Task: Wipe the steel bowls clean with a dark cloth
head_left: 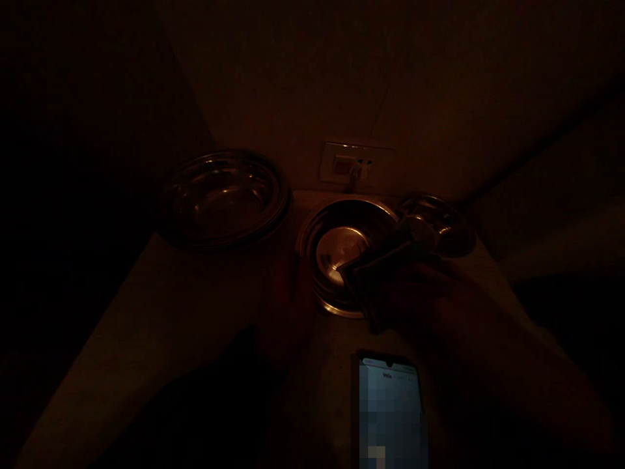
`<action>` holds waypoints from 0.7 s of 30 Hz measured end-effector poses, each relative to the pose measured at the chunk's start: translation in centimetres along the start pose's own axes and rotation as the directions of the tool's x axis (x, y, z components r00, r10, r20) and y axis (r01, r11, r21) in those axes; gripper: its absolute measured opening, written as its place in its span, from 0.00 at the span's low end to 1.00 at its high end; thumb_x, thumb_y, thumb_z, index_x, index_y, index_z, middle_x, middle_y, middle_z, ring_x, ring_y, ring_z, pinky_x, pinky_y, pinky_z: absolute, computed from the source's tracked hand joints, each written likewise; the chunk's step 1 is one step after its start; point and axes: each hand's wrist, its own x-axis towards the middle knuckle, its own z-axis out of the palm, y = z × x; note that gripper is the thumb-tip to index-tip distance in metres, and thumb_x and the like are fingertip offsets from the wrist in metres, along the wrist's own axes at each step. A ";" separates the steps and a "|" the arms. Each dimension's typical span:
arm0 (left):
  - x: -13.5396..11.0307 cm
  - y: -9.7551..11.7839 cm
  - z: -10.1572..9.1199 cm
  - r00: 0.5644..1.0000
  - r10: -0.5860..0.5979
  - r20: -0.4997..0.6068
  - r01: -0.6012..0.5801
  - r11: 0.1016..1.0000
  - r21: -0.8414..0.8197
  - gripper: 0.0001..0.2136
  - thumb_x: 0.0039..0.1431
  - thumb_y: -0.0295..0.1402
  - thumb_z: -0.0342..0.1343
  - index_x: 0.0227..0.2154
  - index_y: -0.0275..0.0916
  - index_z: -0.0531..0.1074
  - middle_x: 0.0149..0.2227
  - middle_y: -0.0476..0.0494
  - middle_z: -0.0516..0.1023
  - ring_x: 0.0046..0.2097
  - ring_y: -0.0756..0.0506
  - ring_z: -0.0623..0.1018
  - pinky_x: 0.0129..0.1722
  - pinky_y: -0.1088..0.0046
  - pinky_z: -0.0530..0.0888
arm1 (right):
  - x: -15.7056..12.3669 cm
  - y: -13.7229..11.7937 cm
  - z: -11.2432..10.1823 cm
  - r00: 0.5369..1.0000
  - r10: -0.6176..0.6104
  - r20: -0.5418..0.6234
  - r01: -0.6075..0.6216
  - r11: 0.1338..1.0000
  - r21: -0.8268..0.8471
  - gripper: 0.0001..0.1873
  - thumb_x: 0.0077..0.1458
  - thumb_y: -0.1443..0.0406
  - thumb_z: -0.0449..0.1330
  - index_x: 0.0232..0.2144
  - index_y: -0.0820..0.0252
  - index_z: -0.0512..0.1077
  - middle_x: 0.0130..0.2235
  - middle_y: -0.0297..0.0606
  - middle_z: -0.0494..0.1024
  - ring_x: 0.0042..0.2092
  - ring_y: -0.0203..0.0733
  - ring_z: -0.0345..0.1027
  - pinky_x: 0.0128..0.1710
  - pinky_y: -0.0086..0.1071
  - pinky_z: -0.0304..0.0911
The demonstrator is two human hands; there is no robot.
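Observation:
The scene is very dark. My right hand (439, 306) reaches in from the right and seems closed on a dark flat object (371, 277) held over the rim of a steel bowl (336, 251). A faint reddish shape to the left of the bowl may be my left hand (283, 299), but its fingers are not visible. Below the bowl, a phone (390, 404) shows a lit screen. I cannot tell whether the phone lies on the counter or is held.
A wide steel plate (224, 198) leans at the back left of the pale counter (170, 306). A smaller steel dish (439, 221) sits at the back right. A wall socket (351, 163) is behind the bowl. The counter's edges run diagonally on both sides.

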 end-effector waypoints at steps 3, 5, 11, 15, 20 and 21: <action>0.0 0.3 0.0 0.999 -0.024 -0.036 0.024 1.000 -0.004 0.17 0.64 0.37 0.44 0.51 0.38 0.69 0.51 0.40 0.76 0.53 0.41 0.74 0.54 0.60 0.69 | 0.3 -0.3 0.3 1.000 -0.002 -0.003 0.002 0.999 0.038 0.09 0.56 0.72 0.56 0.29 0.56 0.74 0.35 0.37 0.80 0.45 0.48 0.69 0.45 0.42 0.57; -0.1 0.6 0.1 0.998 -0.031 -0.046 0.030 0.999 -0.011 0.17 0.64 0.36 0.44 0.52 0.38 0.69 0.53 0.40 0.75 0.54 0.41 0.73 0.55 0.60 0.68 | 0.7 -0.9 0.6 1.000 -0.004 0.001 0.004 0.998 0.068 0.10 0.57 0.72 0.55 0.30 0.57 0.74 0.35 0.37 0.80 0.44 0.47 0.69 0.45 0.42 0.56; -0.3 0.9 0.3 0.996 -0.069 -0.058 0.069 0.998 0.004 0.16 0.64 0.36 0.44 0.50 0.37 0.69 0.53 0.39 0.74 0.55 0.40 0.73 0.57 0.59 0.66 | 1.9 -3.3 1.8 0.998 0.062 0.009 -0.062 0.995 0.083 0.07 0.56 0.72 0.58 0.35 0.58 0.74 0.37 0.36 0.80 0.44 0.46 0.68 0.41 0.40 0.52; -0.4 0.6 0.2 0.996 -0.066 -0.056 0.067 0.998 0.018 0.16 0.63 0.36 0.44 0.50 0.38 0.69 0.52 0.40 0.75 0.54 0.41 0.73 0.55 0.61 0.68 | 1.7 -3.2 1.6 0.998 0.061 0.023 -0.062 0.997 0.047 0.07 0.56 0.71 0.58 0.35 0.57 0.74 0.37 0.36 0.80 0.43 0.46 0.68 0.41 0.40 0.51; -0.3 0.4 0.2 0.999 -0.035 -0.034 0.035 0.999 0.000 0.16 0.63 0.37 0.45 0.50 0.38 0.69 0.51 0.40 0.76 0.52 0.41 0.75 0.53 0.61 0.69 | 0.6 -0.6 0.5 0.999 0.031 0.027 -0.032 0.999 0.022 0.07 0.56 0.70 0.57 0.30 0.56 0.74 0.34 0.35 0.79 0.44 0.48 0.69 0.46 0.44 0.51; -0.2 0.3 0.2 0.999 -0.023 -0.030 0.023 1.000 -0.009 0.16 0.63 0.37 0.45 0.50 0.38 0.69 0.50 0.40 0.76 0.53 0.41 0.74 0.54 0.61 0.69 | 0.4 -0.3 0.4 0.999 0.028 0.026 -0.029 0.999 0.028 0.07 0.56 0.70 0.57 0.29 0.56 0.74 0.34 0.35 0.79 0.45 0.48 0.68 0.46 0.44 0.52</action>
